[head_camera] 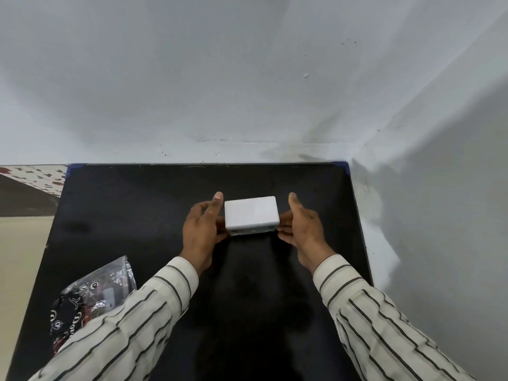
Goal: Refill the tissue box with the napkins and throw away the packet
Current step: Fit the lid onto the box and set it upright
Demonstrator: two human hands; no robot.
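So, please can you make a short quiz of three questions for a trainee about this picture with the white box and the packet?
1. True or false: both hands are at the sides of the white box.
2. Where does the packet lie? A) near left on the black table B) on the box C) in the right hand
3. Fill in: the left hand is at the box's ____ side.

Key: 1 true; 2 A; 3 left.
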